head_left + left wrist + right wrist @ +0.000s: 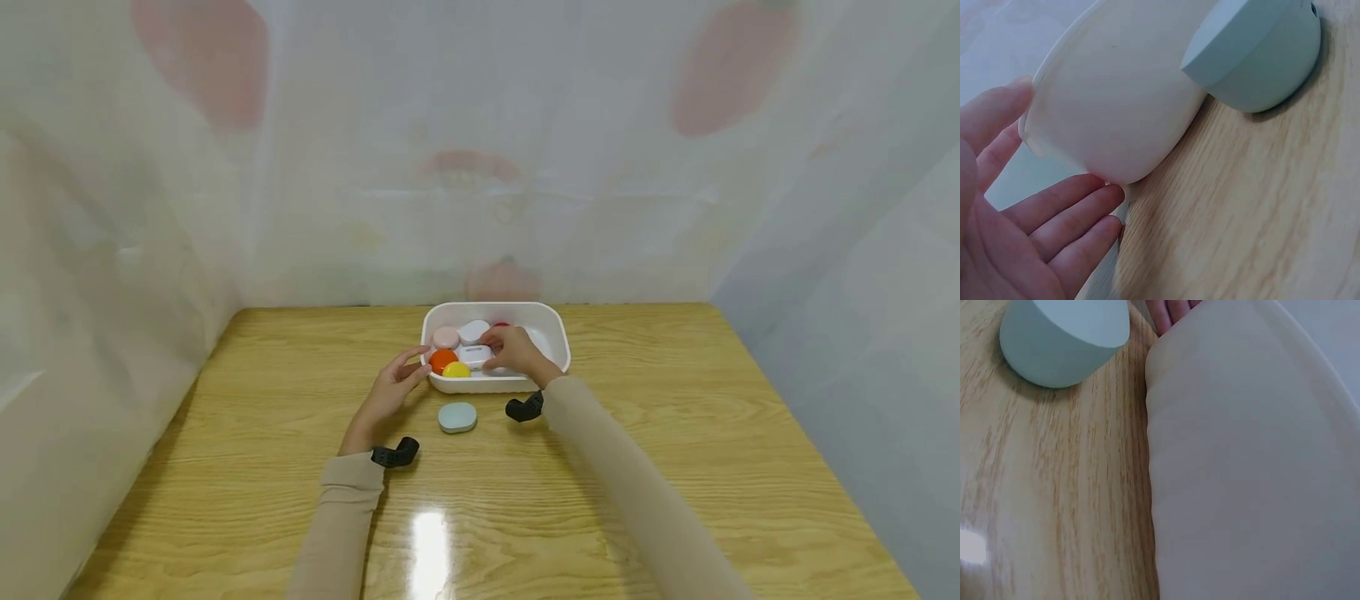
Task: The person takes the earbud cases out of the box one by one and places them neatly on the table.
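Note:
A white plastic bin (551, 333) stands on the wooden table. My right hand (516, 350) reaches over its near wall, thumb and fingertips pinching the right end of a white earbud case (474, 357) inside; the wall hides this grip in the right wrist view. At the bin's left end is my left hand (390, 390), fingers fairly straight, with the thumb at the rim and other fingertips by the outer wall (1116, 94). Beside the earbud case lie an orange round case (442, 361) and a yellow one (456, 370).
Farther back in the bin sit a pink round case (446, 337), a white case (473, 332) and a partly hidden red item (501, 325). A pale green rounded case (457, 417) rests on the table (300, 400) before the bin. Patterned curtains (480, 225) surround the table.

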### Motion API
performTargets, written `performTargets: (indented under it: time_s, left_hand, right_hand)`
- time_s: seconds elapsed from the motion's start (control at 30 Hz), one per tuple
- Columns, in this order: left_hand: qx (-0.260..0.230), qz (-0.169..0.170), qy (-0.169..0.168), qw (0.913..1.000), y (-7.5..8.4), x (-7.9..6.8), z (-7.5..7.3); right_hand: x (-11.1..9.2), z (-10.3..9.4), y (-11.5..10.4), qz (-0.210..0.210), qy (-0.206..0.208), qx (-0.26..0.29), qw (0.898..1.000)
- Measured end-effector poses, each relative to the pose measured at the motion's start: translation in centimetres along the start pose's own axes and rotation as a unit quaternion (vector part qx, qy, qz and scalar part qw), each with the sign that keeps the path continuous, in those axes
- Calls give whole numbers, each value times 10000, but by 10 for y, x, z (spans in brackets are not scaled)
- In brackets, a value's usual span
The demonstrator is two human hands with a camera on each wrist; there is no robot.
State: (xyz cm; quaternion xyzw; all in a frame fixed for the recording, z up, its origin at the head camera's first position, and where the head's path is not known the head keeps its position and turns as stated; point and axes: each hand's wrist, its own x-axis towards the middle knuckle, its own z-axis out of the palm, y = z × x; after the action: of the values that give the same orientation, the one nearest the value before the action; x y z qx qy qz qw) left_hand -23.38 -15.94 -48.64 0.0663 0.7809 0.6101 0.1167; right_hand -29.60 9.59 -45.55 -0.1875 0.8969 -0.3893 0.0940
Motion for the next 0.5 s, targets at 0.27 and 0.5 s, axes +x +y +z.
performTargets:
  time_s: [0.27, 0.5]
  left_hand:
    - [33, 56, 3, 10000, 0, 1, 1]
    - [89, 94, 53, 9999, -1, 0, 0]
  right_hand:
    - [-5, -7, -2, -208, 157, 181, 9995]
    - [-12, -10, -5, -246, 328, 468, 9981]
